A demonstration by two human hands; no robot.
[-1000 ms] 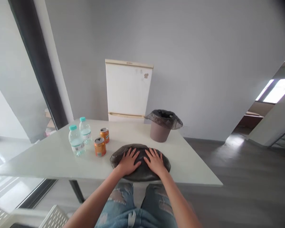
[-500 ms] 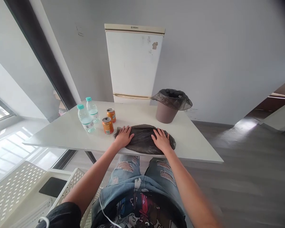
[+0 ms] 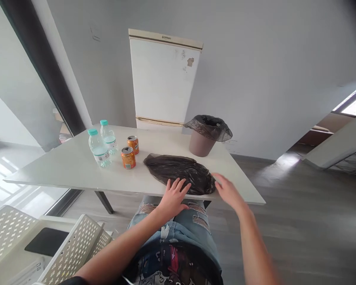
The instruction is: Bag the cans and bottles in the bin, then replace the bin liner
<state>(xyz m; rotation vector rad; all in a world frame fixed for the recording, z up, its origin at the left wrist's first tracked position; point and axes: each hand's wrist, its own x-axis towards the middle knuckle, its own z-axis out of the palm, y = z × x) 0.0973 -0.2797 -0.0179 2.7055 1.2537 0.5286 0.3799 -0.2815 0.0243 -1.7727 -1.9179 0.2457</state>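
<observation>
A dark, thin plastic garbage bag lies crumpled near the front edge of the table. My left hand is open, its fingers spread over the bag's front edge and the thumb pointing right. At the bag's right end is my right hand, slightly blurred, fingers pointing left and apart from the thumb. Whether its fingertips touch the plastic is hard to see. Behind the bag stands a brown trash bin with a dark bag liner folded over its rim.
Two orange cans and two clear bottles with teal caps stand on the left of the white table. A white fridge is behind it. At the lower left, a perforated white basket is beside a dark flat object.
My left hand has slid right and toward me, from the bag's left part to its front edge. My right hand has moved right to the bag's end. The view has shifted somewhat.
</observation>
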